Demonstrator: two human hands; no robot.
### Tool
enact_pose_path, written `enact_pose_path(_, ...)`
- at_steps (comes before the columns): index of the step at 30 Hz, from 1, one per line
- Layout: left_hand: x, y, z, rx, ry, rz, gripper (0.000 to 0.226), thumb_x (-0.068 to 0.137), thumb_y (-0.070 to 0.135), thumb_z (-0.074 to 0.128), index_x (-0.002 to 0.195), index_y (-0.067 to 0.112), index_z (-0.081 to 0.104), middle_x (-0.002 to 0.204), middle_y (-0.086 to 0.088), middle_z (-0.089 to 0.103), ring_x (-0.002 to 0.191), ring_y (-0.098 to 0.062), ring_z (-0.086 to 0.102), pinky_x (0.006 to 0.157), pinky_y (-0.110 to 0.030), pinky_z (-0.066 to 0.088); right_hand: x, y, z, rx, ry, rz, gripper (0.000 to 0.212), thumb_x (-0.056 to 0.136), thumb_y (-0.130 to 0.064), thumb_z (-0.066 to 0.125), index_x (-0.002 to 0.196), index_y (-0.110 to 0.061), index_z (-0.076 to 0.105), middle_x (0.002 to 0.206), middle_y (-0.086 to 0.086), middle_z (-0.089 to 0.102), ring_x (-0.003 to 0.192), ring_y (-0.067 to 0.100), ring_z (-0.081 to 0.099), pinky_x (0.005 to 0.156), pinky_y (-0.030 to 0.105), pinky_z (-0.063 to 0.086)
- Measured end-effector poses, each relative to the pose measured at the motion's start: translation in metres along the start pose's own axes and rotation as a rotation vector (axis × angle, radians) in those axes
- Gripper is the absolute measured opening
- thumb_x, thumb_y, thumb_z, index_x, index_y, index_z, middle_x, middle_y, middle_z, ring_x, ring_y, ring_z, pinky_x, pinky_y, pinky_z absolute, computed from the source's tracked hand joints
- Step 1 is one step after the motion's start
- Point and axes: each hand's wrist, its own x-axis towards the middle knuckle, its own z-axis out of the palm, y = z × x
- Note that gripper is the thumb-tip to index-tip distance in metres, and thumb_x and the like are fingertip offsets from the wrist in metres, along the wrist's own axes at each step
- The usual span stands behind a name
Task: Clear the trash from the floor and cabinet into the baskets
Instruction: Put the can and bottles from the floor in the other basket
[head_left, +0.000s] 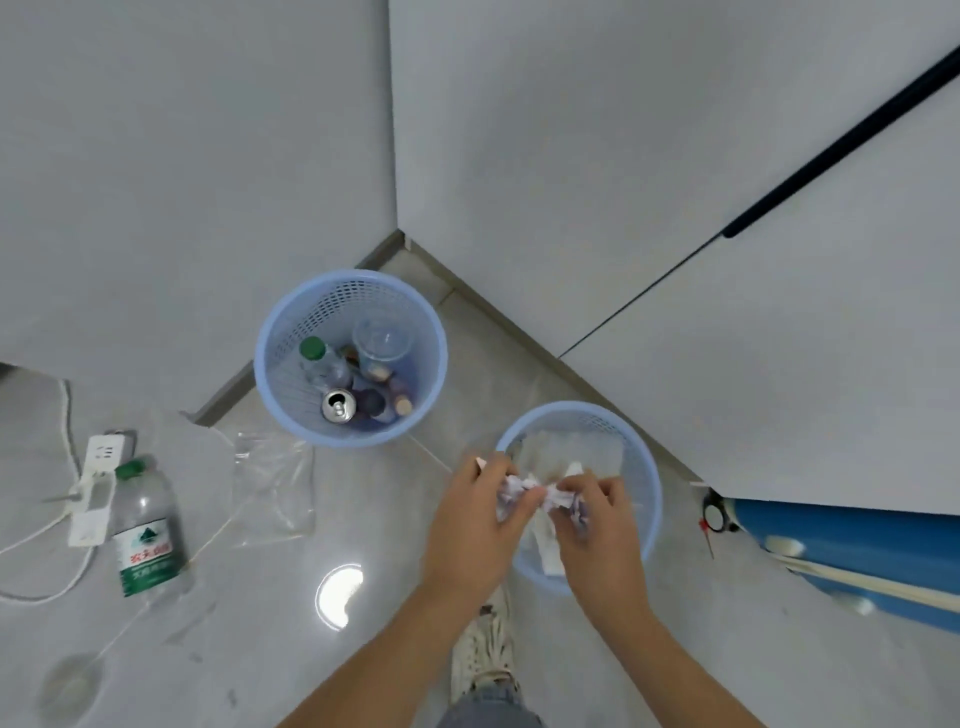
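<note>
Two pale blue mesh baskets stand on the grey floor by the wall corner. The left basket (270, 364) holds a green-capped bottle, a can, a clear cup and small bits. The right basket (652, 488) holds white paper. Over its near-left rim, my left hand (478, 525) and my right hand (597, 525) both grip a crumpled white-and-purple paper (524, 491) between them. An empty clear bottle (145, 530) with a green cap and label stands on the floor at the left. A clear plastic bag (275, 483) lies flat beside it.
A white power strip (98, 467) and its cable lie on the floor far left. White cabinet doors (675, 208) with a black handle rise behind the baskets. A blue box (857, 545) sits at the right. My shoe (483, 654) is below my hands.
</note>
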Motion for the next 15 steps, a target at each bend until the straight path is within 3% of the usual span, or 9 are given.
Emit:
enact_pose_path(3,0.018,0.008,0.054,0.056,-0.042,-0.037,0.028,0.096,0.055,0.058,0.098,0.029,0.051,0.107,0.004,0.048,0.092,-0.013,0.054,0.079,-0.036,0.053,0.014,0.044,-0.014,-0.032,0.008,0.079,0.026,0.088,-0.004,0.077,0.108,-0.017,0.067,0.100,-0.005,0.046,0.080,0.000,0.058,0.072,0.003,0.044)
enact_pose_path(5,0.029,0.005,0.077,0.116,-0.067,-0.055,0.029,0.096,0.052,0.060,0.108,0.028,0.053,0.117,0.001,0.043,0.105,-0.019,0.053,0.088,-0.038,0.052,0.023,0.062,-0.019,-0.048,-0.005,0.118,0.025,0.090,-0.006,0.075,0.111,-0.017,0.067,0.102,-0.001,0.046,0.079,0.001,0.056,0.072,0.005,0.045)
enact_pose_path(9,0.035,-0.001,0.095,0.206,-0.179,-0.079,0.062,0.092,0.059,0.062,0.146,0.036,0.040,0.144,0.001,0.033,0.138,-0.021,0.036,0.105,-0.039,0.049,0.030,0.080,-0.020,-0.121,-0.051,0.112,0.035,0.095,-0.013,0.069,0.128,-0.022,0.064,0.115,0.006,0.050,0.085,0.012,0.056,0.078,0.029,0.054)
enact_pose_path(11,0.032,-0.002,0.092,0.258,-0.200,-0.063,0.071,0.092,0.063,0.058,0.153,0.039,0.031,0.149,0.002,0.029,0.142,-0.019,0.032,0.103,-0.039,0.050,0.028,0.082,-0.020,-0.185,-0.095,0.129,0.047,0.096,-0.021,0.068,0.140,-0.031,0.056,0.128,0.005,0.048,0.098,0.018,0.058,0.074,0.029,0.052)
enact_pose_path(15,0.015,0.001,0.069,0.265,-0.160,0.044,0.065,0.095,0.061,0.048,0.153,0.037,0.031,0.146,0.003,0.037,0.131,-0.020,0.045,0.096,-0.041,0.054,0.018,0.064,-0.025,-0.327,-0.083,0.213,0.063,0.092,-0.034,0.069,0.149,-0.039,0.043,0.142,0.003,0.041,0.123,0.027,0.047,0.068,0.034,0.052)
